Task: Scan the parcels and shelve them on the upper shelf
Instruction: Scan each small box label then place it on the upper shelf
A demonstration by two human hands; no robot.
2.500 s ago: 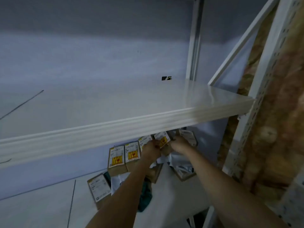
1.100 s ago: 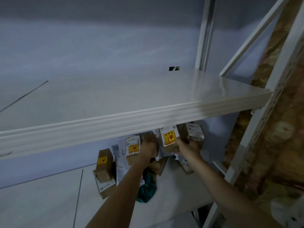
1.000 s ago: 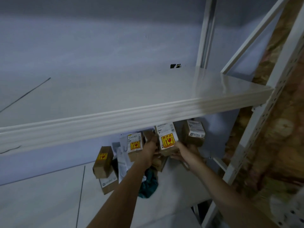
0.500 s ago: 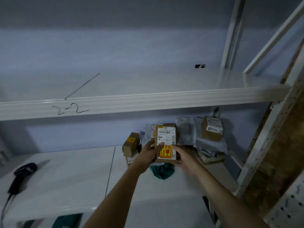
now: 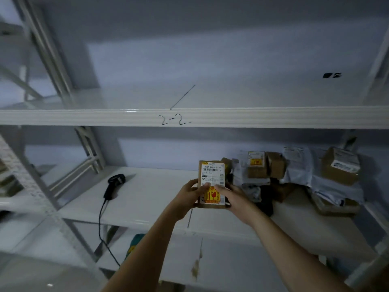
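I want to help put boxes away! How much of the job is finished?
Nothing looks shelved yet: the upper shelf marked 2-2 shows no parcels. Right now the left hand and right hand hold one brown parcel, label facing up. The scanner lies untouched on the lower shelf. A pile of parcels waits.

A small brown cardboard parcel [image 5: 212,182] stands upright with its white barcode label and yellow-red fragile sticker facing the camera, just left of the parcel pile [image 5: 294,175]. That pile of brown boxes and grey mailer bags lies on the lower shelf [image 5: 151,199]. A black corded scanner [image 5: 113,185] lies on that shelf, well left of the pile. The upper shelf [image 5: 189,118], above the pile, bears a handwritten "2-2".
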